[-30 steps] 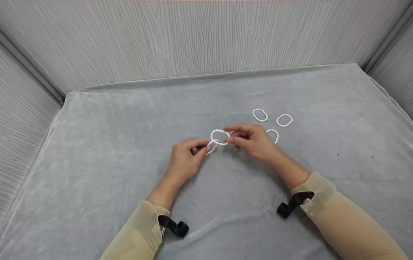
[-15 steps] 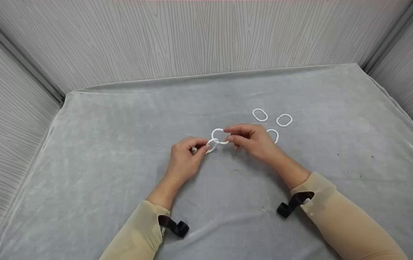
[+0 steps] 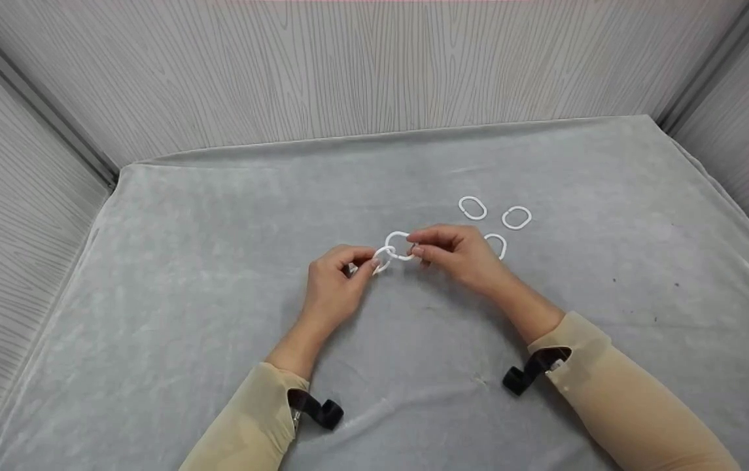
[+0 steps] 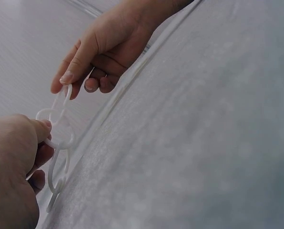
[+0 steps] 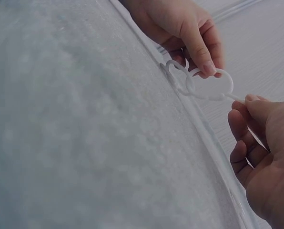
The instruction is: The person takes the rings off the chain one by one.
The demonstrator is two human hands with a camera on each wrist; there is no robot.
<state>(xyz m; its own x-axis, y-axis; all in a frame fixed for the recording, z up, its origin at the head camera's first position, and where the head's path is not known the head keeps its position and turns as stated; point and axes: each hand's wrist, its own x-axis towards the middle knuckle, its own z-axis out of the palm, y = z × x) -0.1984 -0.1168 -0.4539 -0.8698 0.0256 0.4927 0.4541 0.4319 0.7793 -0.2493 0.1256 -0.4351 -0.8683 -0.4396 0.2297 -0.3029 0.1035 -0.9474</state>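
Observation:
In the head view my left hand [image 3: 335, 284] pinches a white oval plastic ring [image 3: 385, 266] between thumb and forefinger. My right hand [image 3: 462, 255] pinches the right end of a second white ring [image 3: 401, 257], which passes through the first. Both are held up above the cloth. The left wrist view shows further linked rings [image 4: 50, 177] dangling below my left hand's ring as a short chain. In the right wrist view, the right hand's ring is seen nearly edge-on, a thin strip running from the fingertips to the left hand's ring [image 5: 231, 86].
Three loose white rings lie on the grey cloth [image 3: 217, 327] beyond my right hand: one at the back [image 3: 462, 207], one to its right [image 3: 517, 227], and one [image 3: 504, 247] partly behind the hand. Pale wood-grain panels [image 3: 361, 72] stand around the table's back and sides.
My left hand has risen slightly, carrying its ring a little up and left. The right fingertips cover more of the second ring's end. The loose rings have stayed put.

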